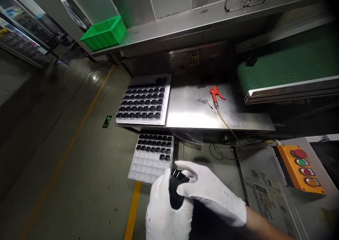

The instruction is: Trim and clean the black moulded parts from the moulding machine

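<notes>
Both hands wear white gloves and meet low in the view, in front of the lower tray. My left hand (168, 206) is wrapped round a black plastic part (174, 188). From the right, my right hand (203, 185) closes its thumb and fingers on the same part near its top. Ridges or small pieces show at the part's upper end; the rest is hidden by the gloves. Just beyond lies a clear compartment tray (148, 167), its far rows filled with black pieces. On the steel bench, another tray (165, 116) holds several rows of black pieces.
An orange air blow gun (214, 93) with a hose rests on the steel bench (185, 109). The shelf above carries a green bin (106, 35) and glasses (246, 3). At right are a green conveyor belt (291, 63) and an orange button box (300, 169).
</notes>
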The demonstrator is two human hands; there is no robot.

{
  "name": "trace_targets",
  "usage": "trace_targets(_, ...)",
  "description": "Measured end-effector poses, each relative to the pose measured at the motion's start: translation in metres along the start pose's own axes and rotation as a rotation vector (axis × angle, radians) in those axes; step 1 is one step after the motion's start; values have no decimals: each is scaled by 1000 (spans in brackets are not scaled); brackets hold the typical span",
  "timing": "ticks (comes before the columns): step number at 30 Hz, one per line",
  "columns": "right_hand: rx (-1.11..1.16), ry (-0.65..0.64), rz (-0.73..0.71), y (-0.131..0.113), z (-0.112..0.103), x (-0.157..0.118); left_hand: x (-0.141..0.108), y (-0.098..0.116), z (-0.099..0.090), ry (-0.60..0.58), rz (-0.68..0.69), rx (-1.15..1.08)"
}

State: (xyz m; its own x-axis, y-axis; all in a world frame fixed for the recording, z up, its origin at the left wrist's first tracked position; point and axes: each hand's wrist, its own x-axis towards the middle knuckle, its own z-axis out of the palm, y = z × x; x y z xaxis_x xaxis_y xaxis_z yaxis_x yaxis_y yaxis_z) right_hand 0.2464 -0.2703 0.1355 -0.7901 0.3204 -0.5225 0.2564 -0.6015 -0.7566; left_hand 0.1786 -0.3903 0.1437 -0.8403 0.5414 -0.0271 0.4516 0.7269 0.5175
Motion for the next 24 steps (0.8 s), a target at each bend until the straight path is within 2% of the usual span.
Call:
trace_targets(7, -17, 15, 86, 1, 18, 38, 27, -27, -1, 14, -33, 21)
trace_targets(18, -37, 20, 131, -10, 37, 65, 49, -54, -2, 74, -3, -6)
trace_targets(24, -92, 53, 136, 0, 42, 81, 59, -72, 4, -7, -48, -45)
